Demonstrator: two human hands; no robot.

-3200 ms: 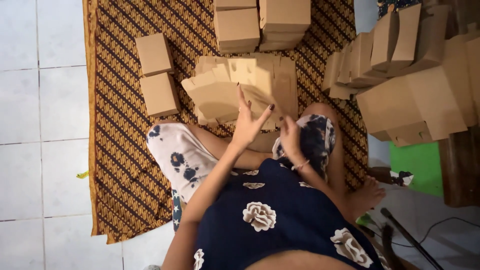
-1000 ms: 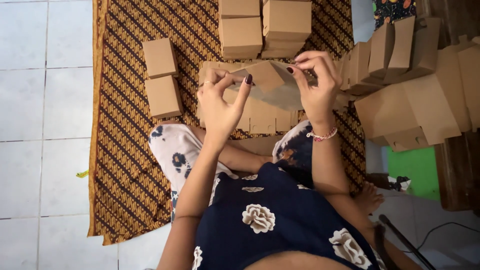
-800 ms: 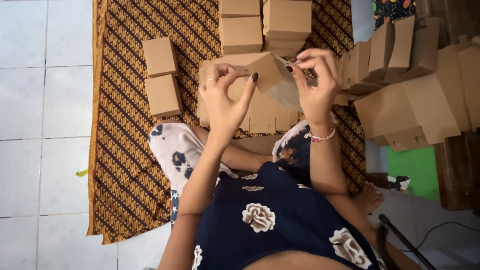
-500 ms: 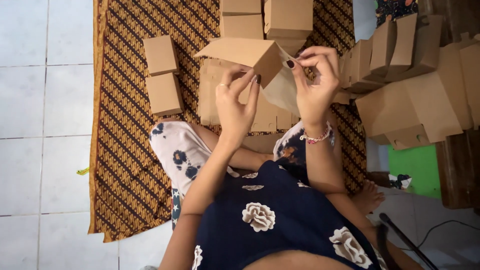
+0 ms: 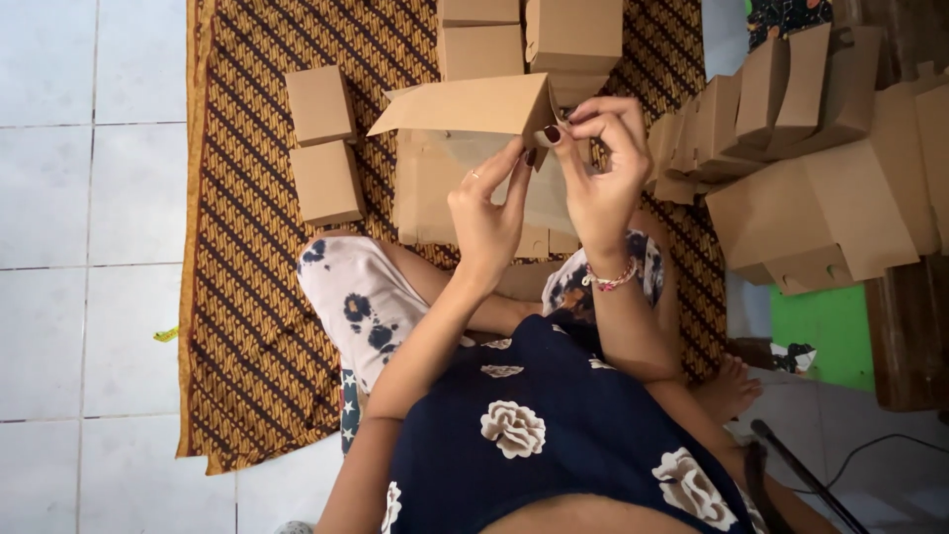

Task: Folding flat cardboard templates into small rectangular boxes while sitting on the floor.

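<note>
Hands raised above the patterned mat (image 5: 257,326): your left hand (image 5: 489,213) and right hand (image 5: 598,168) each pinch the half-folded cardboard box (image 5: 465,107), fingers upward, wrists bent.

I see soft, even daylight with faint shadows, no glare on the white floor tiles (image 5: 59,198), and sharp focus throughout.

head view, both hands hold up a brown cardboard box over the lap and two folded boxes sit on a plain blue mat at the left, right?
Not quite. The mat is brown with a gold pattern, not plain blue, as the head view shows. The rest holds: left hand and right hand hold up the cardboard box, and two folded boxes sit at the left.
</note>
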